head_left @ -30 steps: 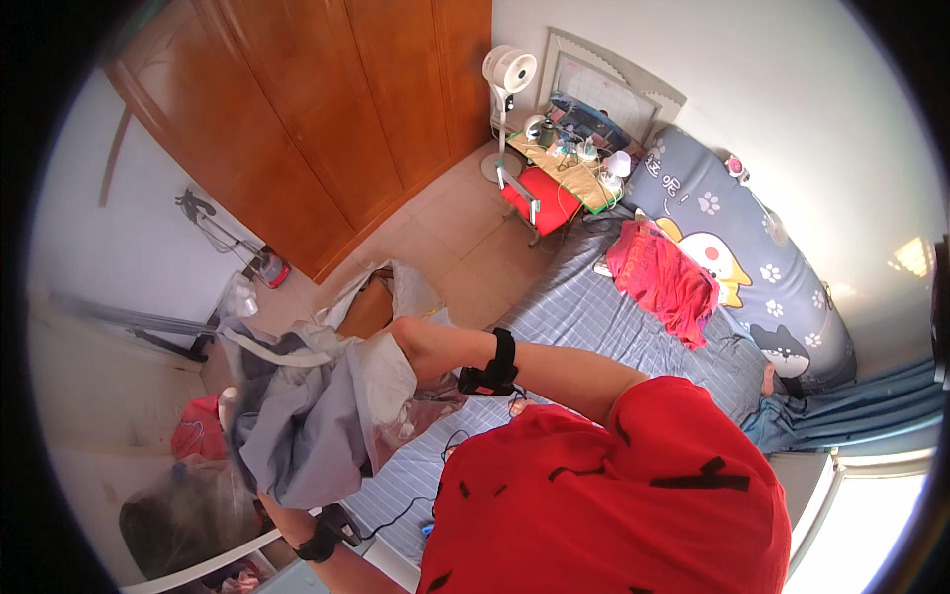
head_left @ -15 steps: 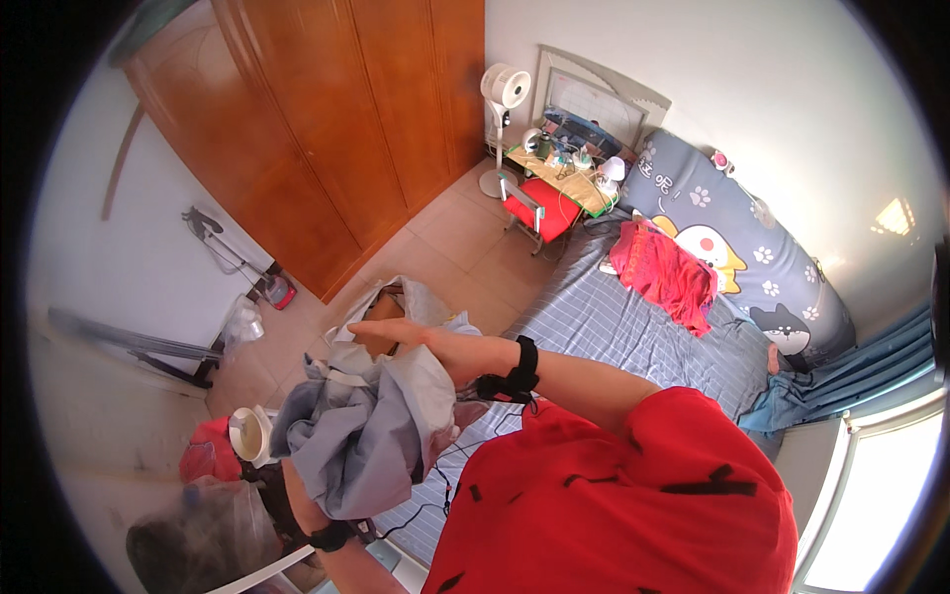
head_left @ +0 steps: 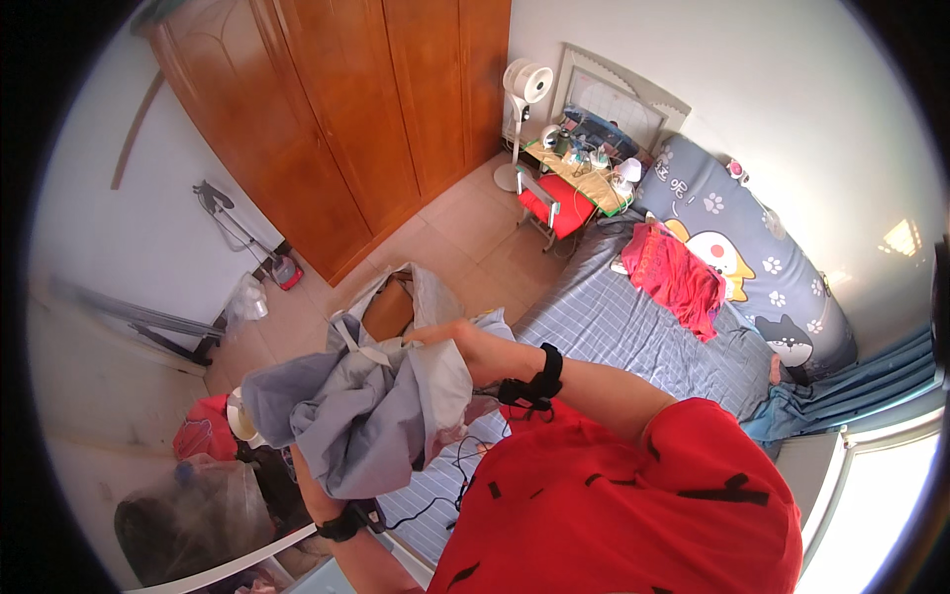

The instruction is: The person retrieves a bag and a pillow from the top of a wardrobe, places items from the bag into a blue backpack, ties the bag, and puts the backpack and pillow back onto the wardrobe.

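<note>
A bunched grey-blue cloth (head_left: 361, 421) with a white strap hangs in front of me. My right hand (head_left: 457, 346) comes in from the right, fingers curled on the cloth's upper edge. Below the cloth, my left forearm rises from the lower edge; most of my left hand (head_left: 305, 473) is hidden under the folds. Just beyond my right fingers, a smooth brown thing (head_left: 388, 309) shows inside a pale grey fabric opening (head_left: 435, 292). Whether that fabric belongs to the same piece I cannot tell. Both wrists wear black straps.
A bed (head_left: 584, 307) with striped grey-blue bedding and a red garment (head_left: 673, 282) stands to the right. Farther off are a red chair (head_left: 559, 203), a cluttered desk, a white fan (head_left: 527, 81) and a brown wardrobe (head_left: 336, 129). Bagged items (head_left: 193, 520) lie lower left.
My right hand, earlier stretched over the opening, has drawn back and curled onto the cloth. More of the brown thing shows. The cloth has shifted left, and the whole view has moved slightly.
</note>
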{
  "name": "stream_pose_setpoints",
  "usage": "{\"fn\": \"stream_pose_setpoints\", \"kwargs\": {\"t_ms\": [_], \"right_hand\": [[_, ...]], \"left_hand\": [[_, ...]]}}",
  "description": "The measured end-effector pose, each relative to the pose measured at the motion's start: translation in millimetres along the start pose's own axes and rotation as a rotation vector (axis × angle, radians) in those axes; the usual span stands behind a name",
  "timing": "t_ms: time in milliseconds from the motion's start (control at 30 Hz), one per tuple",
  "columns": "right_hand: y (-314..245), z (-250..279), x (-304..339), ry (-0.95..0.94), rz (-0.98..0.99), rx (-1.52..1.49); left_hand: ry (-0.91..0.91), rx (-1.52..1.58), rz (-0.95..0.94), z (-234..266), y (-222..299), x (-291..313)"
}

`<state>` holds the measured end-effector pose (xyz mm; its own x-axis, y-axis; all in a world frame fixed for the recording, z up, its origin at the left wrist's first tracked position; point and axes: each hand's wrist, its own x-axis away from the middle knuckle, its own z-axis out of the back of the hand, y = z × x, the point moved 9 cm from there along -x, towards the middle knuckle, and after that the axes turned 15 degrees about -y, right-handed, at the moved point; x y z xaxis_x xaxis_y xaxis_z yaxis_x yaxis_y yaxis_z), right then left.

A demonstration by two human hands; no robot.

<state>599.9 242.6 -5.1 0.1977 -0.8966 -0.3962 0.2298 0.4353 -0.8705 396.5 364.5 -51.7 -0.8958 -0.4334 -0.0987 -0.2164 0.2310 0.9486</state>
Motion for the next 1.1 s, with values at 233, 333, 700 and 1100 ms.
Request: {"fn": "stream_pose_setpoints", "kwargs": {"t_ms": [233, 333, 700, 1100], "right_hand": [[33, 51, -5, 0.145, -0.023, 0.076], [53, 71, -13, 0.207, -0.004, 0.068], [195, 176, 81, 0.406, -0.418, 0.854], [218, 127, 38, 0.331, -0.436, 0.46]], "left_hand": [[0.331, -0.513, -0.099, 31, 41, 0], [0.413, -0.46, -0.117, 44, 42, 6], [0.857, -0.42, 0.042, 115, 16, 104], [1.12, -0.475, 0.067, 57, 31, 192]]}}
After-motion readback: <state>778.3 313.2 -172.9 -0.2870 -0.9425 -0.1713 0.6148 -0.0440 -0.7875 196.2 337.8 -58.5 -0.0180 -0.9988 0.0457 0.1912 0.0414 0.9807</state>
